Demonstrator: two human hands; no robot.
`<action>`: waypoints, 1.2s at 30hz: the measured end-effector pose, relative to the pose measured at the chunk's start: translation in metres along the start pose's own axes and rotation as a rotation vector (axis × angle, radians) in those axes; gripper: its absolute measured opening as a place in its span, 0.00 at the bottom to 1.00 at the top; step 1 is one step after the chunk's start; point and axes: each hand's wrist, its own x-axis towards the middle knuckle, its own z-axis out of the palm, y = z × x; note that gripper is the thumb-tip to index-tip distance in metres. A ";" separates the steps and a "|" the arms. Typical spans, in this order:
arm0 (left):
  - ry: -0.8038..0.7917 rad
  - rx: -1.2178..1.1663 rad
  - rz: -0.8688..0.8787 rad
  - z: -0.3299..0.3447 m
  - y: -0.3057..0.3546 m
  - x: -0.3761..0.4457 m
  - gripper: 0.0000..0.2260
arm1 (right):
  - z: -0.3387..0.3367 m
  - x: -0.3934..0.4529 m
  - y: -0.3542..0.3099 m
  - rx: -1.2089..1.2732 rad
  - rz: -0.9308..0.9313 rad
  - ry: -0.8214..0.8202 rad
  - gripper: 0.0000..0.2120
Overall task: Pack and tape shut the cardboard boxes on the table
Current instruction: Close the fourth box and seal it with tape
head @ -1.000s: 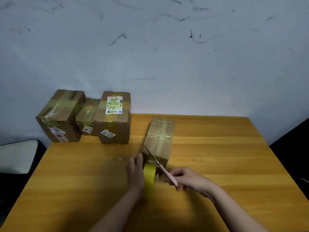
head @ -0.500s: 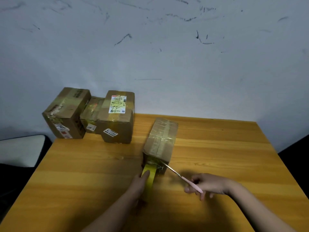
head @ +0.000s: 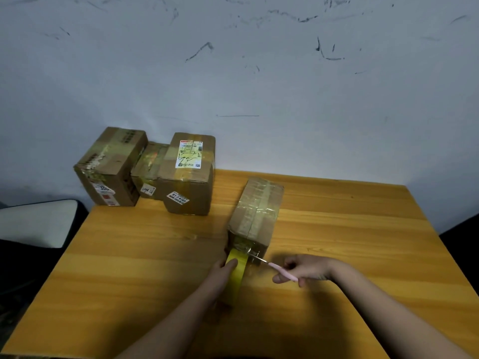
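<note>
Left hand (head: pixel 220 274) grip curled round yellow tape roll (head: pixel 236 273) beside box (head: pixel 255 216); right hand (head: pixel 305 270) pinching scissors (head: pixel 274 266)

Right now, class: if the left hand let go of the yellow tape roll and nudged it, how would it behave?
The tape roll stands on edge, so it would probably roll or topple. Tape seemingly still joins it to the box, likely tethering it.

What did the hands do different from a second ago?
The right hand drew the pink-handled scissors back to the right, then brought the blades in low at the near end of the box. The left hand keeps holding the yellow tape roll. The three boxes at the back stayed put.
</note>
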 end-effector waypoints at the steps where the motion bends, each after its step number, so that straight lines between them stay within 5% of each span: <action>1: 0.000 0.011 0.000 0.000 0.002 -0.002 0.19 | -0.001 0.003 -0.003 -0.001 -0.008 -0.009 0.26; 18: -0.018 0.021 -0.036 -0.003 0.004 -0.008 0.22 | -0.009 0.021 0.002 0.026 -0.208 0.160 0.19; 36: -0.031 0.147 -0.013 -0.026 0.006 -0.020 0.16 | 0.005 0.004 -0.010 -0.036 -0.080 0.205 0.23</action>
